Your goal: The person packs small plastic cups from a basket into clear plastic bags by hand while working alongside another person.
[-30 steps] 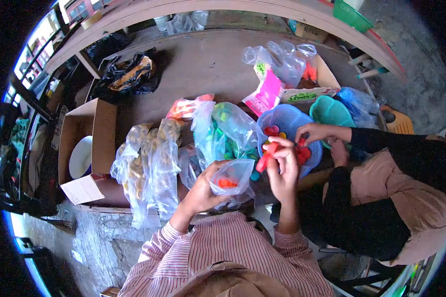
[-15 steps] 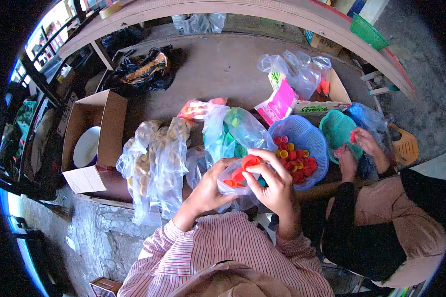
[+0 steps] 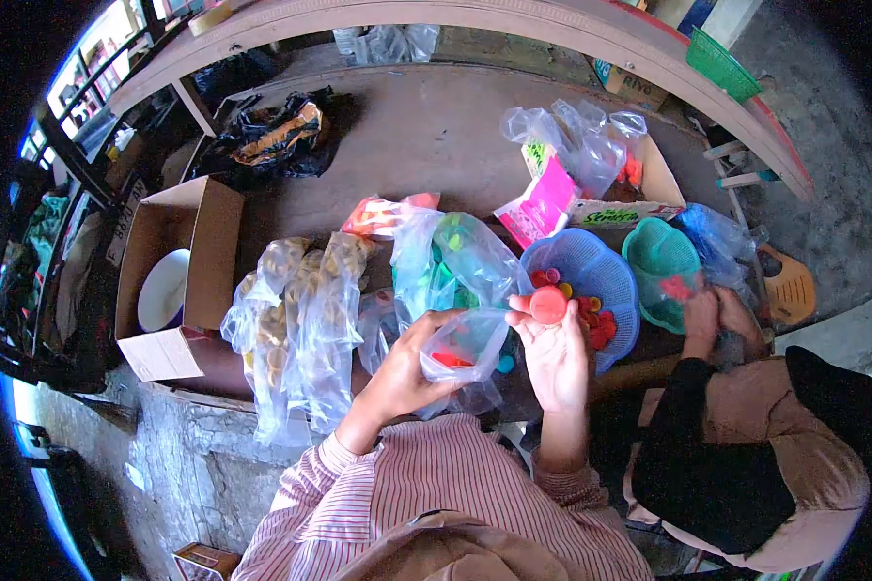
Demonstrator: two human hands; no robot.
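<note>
Wrapped round the side of a clear plastic bag (image 3: 477,339), my left hand (image 3: 407,373) keeps its mouth facing up. Red caps (image 3: 450,359) lie inside that bag. To its right, my right hand (image 3: 557,363) grips a round red cap (image 3: 548,305) by the edge between thumb and fingers, apart from the bag. Just behind this hand is a blue plastic basket (image 3: 618,281) with red and yellow caps in it, partly hidden by the hand. A clear bag of green caps (image 3: 451,257) lies beyond my left hand.
Bags of brownish-yellow caps (image 3: 286,320) and a cardboard box (image 3: 213,261) with a white container stand left. At right, a co-worker's hands (image 3: 712,315) hold a bag of red pieces over a green basket (image 3: 649,247). An open carton (image 3: 664,184) sits behind.
My right hand has moved right, out of the bag's mouth, with a red cap in its fingers. My left hand still holds the bag. The co-worker's hands have shifted too.
</note>
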